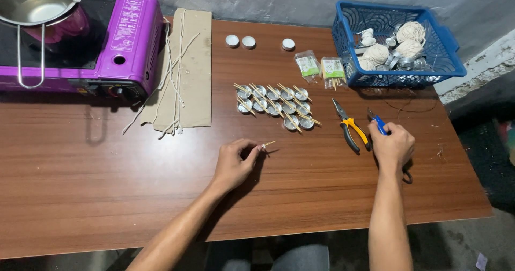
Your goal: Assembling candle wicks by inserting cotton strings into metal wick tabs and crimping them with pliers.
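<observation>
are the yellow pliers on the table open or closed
Open. The yellow pliers lie flat on the table with their handles spread apart, between the left hand and right hand; neither touches them.

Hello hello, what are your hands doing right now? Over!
Left hand pinching a thin wooden stick. Right hand on blue-handled scissors, beside yellow-handled pliers. Small round metal cups ahead.

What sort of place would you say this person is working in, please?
Probably a small home workshop for making candles: a brown wooden table against a rough grey wall carries a purple portable stove, rows of small round metal cups with sticks across them, and a blue plastic basket of pale string balls.
</observation>
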